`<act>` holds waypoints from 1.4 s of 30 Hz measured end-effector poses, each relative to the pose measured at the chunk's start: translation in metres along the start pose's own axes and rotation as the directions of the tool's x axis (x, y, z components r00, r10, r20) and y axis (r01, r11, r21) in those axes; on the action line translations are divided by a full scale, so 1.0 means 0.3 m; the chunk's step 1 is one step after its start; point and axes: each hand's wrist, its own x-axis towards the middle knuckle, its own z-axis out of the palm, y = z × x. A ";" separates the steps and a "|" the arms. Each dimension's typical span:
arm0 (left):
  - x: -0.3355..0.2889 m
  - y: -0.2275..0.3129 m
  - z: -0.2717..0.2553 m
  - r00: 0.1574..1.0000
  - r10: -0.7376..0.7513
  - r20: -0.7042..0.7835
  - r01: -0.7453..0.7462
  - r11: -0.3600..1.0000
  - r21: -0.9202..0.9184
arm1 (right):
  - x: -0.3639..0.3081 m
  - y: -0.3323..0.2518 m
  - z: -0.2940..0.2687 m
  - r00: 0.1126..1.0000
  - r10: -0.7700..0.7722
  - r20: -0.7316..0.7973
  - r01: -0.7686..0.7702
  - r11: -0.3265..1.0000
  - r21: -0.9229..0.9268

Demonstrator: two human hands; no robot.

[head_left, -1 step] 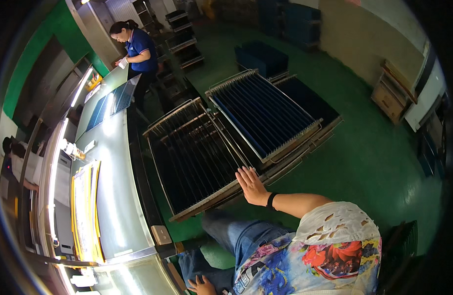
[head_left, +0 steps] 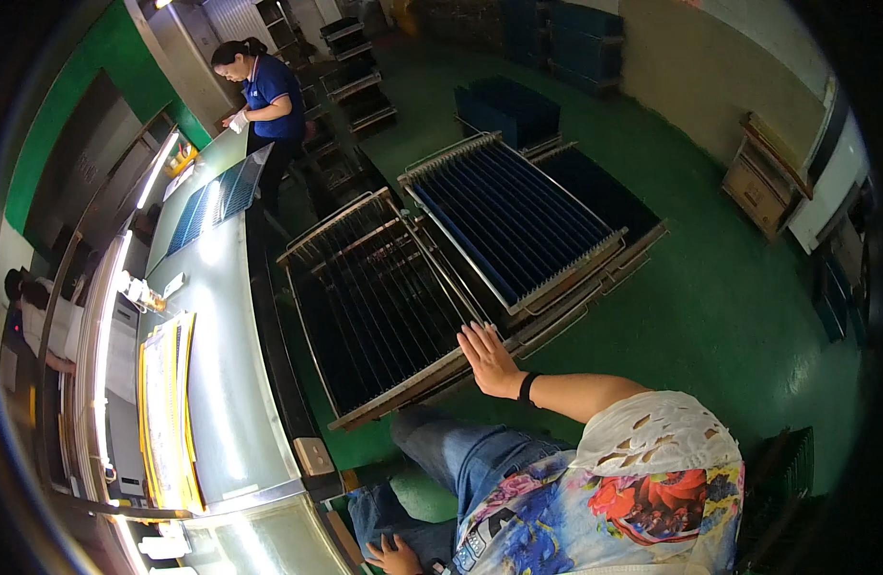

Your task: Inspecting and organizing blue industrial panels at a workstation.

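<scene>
rack (head_left: 403,389), long axis slanting away, leftward (right hand (head_left: 491,361) at corner)

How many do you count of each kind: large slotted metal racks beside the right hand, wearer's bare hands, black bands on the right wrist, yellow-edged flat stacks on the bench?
Large slotted metal racks: 2
Bare hands: 2
Black wristband: 1
Yellow-edged flat stack: 1
Total: 6

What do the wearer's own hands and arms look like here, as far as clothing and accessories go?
The right hand is ungloved, with a narrow black band at the wrist and a short white sleeve with cut-out openings at the shoulder. The left hand is also ungloved; its sleeve is not visible.
</scene>
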 end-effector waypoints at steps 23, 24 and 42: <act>-0.028 0.173 -0.102 0.995 0.077 0.067 -0.074 0.996 -0.054 | -0.156 -0.168 -0.121 0.556 -0.530 0.641 0.113 0.812 0.573; -0.030 0.175 -0.107 0.995 0.073 0.066 -0.069 0.996 -0.055 | -0.152 -0.159 -0.122 0.539 -0.570 0.620 0.158 0.791 0.591; -0.030 0.191 -0.116 0.997 0.067 0.044 -0.064 0.996 -0.055 | -0.166 -0.148 -0.059 0.534 -0.579 0.617 0.196 0.794 0.575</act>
